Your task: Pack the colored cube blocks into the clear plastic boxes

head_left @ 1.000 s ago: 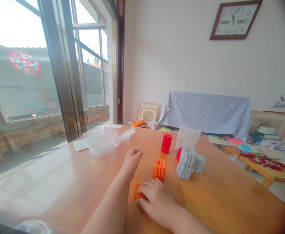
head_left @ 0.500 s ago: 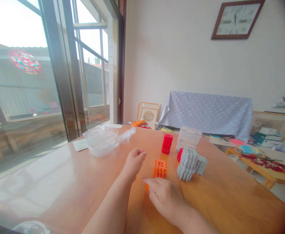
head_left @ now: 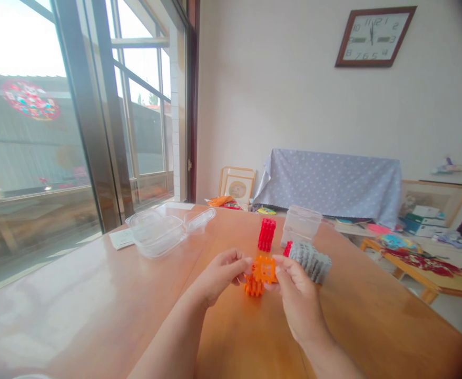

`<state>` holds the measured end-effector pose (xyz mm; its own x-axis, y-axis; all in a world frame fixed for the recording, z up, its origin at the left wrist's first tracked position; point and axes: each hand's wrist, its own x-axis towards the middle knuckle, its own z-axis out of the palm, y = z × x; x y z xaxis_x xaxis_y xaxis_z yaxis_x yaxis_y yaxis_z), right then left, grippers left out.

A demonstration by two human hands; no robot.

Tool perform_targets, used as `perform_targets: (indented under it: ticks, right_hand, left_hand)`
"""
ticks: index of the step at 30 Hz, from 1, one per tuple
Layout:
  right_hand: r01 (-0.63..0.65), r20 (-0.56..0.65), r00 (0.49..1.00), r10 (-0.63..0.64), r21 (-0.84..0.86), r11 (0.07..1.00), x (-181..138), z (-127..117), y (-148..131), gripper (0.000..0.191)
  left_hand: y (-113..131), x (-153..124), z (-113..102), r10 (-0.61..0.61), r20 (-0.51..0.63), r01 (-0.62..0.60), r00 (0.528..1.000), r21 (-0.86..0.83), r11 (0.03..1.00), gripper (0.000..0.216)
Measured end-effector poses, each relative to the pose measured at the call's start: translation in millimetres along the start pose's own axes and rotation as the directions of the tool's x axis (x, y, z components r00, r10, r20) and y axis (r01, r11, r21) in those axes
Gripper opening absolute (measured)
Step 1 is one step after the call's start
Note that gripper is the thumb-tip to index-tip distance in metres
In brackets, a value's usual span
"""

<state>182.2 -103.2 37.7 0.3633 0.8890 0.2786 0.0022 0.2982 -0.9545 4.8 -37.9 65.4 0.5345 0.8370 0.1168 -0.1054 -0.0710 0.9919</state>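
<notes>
Between my hands is an orange interlocking building piece point(head_left: 267, 269), square with a grid-like opening. My right hand point(head_left: 300, 297) pinches its right side between thumb and fingers. At its left edge, the closed fingertips of my left hand point(head_left: 223, 273) grip orange plastic; whether this is a separate piece is hard to tell. Just below and behind stands an orange stack of pieces point(head_left: 253, 288), partly covered by the held piece. A grey block of stacked pieces point(head_left: 310, 259) lies to the right, partly behind my right hand, with some red pieces point(head_left: 287, 248) beside it.
Farther back stands a red stack point(head_left: 266, 235) near a clear plastic box point(head_left: 304, 223). On the left of the wooden table point(head_left: 108, 316) are a clear open container point(head_left: 157, 237) and a paper point(head_left: 121, 239). A window lines the left side.
My right hand has risen from beside the orange stack and now holds an orange piece up. My left hand has moved right and down to meet it. The view has shifted slightly.
</notes>
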Motion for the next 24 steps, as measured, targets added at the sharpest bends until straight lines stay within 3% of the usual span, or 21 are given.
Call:
perform_targets:
  ticks: [2, 4, 11, 16, 21, 24]
  right_hand:
    - [0.002, -0.003, 1.000, -0.002, 0.028, 1.000, 1.5, -0.3, 0.2, 0.043]
    - [-0.002, 0.027, 1.000, 0.001, 0.033, 0.999, 1.5, 0.0, 0.5, 0.042]
    - [-0.028, 0.112, 0.993, 0.035, -0.058, 0.998, -0.7, -1.3, -2.8, 0.027]
    - [-0.127, 0.116, 0.987, 0.113, 0.121, 0.984, 3.5, -2.8, -2.4, 0.020]
    - [-0.198, 0.017, 0.979, 0.201, 0.286, 0.938, 15.3, -11.2, 4.9, 0.029]
    - [-0.222, 0.002, 0.973, 0.231, 0.289, 0.931, 20.6, -14.2, 12.2, 0.033]
  left_hand:
    - [-2.1, -0.8, 3.8, -0.011, 0.104, 0.016, 0.995, -0.046, 0.999, 0.027]
    - [-5.2, 0.5, 6.3, -0.013, 0.125, 0.025, 0.992, -0.096, 0.995, 0.025]
    - [-9.1, 7.4, 4.4, 0.021, -0.085, -0.035, 0.996, -0.171, 0.985, 0.025]
    - [-8.9, 8.7, 7.2, 0.038, -0.056, -0.046, 0.998, -0.156, 0.987, 0.022]
    - [-8.4, 11.1, 5.0, 0.024, -0.212, -0.041, 0.977, -0.072, 0.997, 0.018]
    - [-11.8, 12.4, 0.3, 0.023, -0.272, -0.010, 0.962, 0.050, 0.999, 0.020]
